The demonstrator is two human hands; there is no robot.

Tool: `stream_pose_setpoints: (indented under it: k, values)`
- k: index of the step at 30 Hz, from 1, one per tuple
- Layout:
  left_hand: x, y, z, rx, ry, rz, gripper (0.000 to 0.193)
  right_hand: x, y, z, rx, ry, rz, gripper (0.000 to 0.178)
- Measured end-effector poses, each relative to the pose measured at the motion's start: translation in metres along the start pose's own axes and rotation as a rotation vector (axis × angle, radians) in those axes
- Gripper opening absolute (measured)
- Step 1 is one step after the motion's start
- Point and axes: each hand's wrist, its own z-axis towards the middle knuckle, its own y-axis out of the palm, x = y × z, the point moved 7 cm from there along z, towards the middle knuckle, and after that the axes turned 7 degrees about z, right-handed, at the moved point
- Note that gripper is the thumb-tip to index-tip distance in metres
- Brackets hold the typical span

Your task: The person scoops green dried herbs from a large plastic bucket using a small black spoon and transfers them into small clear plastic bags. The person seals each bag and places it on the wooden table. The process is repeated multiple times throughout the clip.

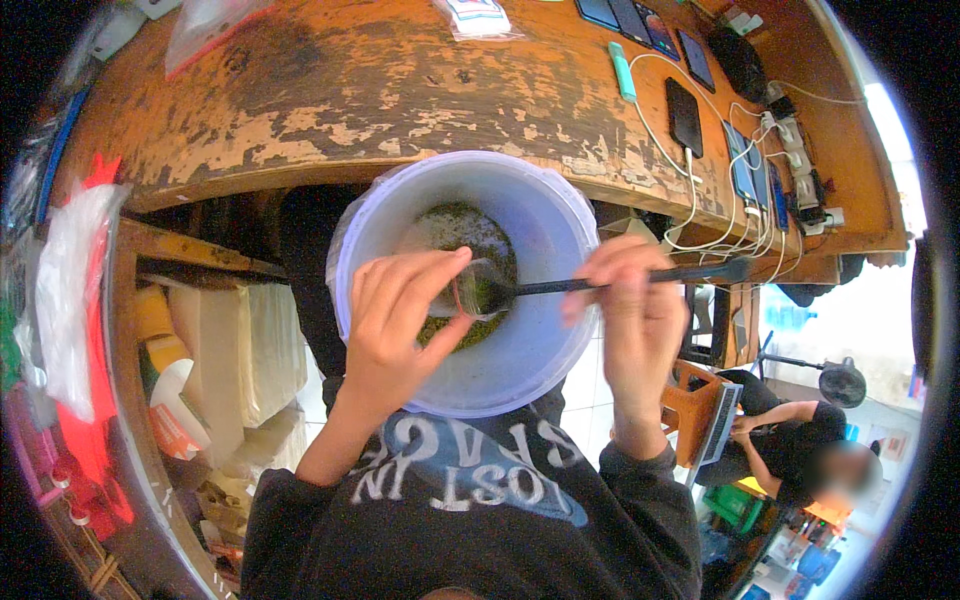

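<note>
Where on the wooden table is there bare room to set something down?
The table is barest between the clear bag at upper left, the white packet at top and the bucket below. A smaller patch separates the packet from the teal stick. The right end is crowded with phones, white cables and a power strip.

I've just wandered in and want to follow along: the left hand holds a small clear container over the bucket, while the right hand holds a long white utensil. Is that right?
Not quite: the head view shows the long utensil is black, not white. The left hand holds the small clear container over the bucket, and the right hand holds the utensil.
</note>
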Motion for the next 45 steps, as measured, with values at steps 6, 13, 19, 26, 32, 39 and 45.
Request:
stream_pose_setpoints:
  k: [6, 13, 19, 26, 32, 39, 45]
  values:
    - [-0.021, 0.008, -0.005, -0.046, -0.263, -0.360, 0.055, 0.027, -0.003, -0.004, -0.099, 0.153, 0.125, 0.022]
    - [-0.047, 0.022, -0.020, -0.247, -0.446, -0.321, 0.022, 0.026, -0.025, 0.000, 0.097, 0.046, 0.325, 0.019]
    - [-0.054, 0.025, -0.020, -0.130, -0.704, -0.921, 0.016, 0.042, -0.037, -0.006, 0.176, -0.039, -0.014, 0.017]
    - [-0.049, 0.024, -0.021, -0.109, -0.733, -0.954, 0.014, 0.059, 0.015, -0.011, -0.146, 0.115, -0.137, 0.019]
    - [-0.041, 0.018, -0.016, -0.100, -0.627, -0.815, 0.013, 0.057, 0.011, -0.009, -0.109, 0.056, -0.124, 0.011]
    - [-0.040, 0.014, -0.014, -0.068, -0.579, -0.694, 0.011, 0.058, 0.022, -0.009, -0.153, -0.008, -0.118, 0.010]
    - [-0.026, 0.010, -0.014, -0.008, -0.454, -0.542, 0.009, 0.051, 0.022, -0.011, -0.158, -0.080, -0.112, 0.010]
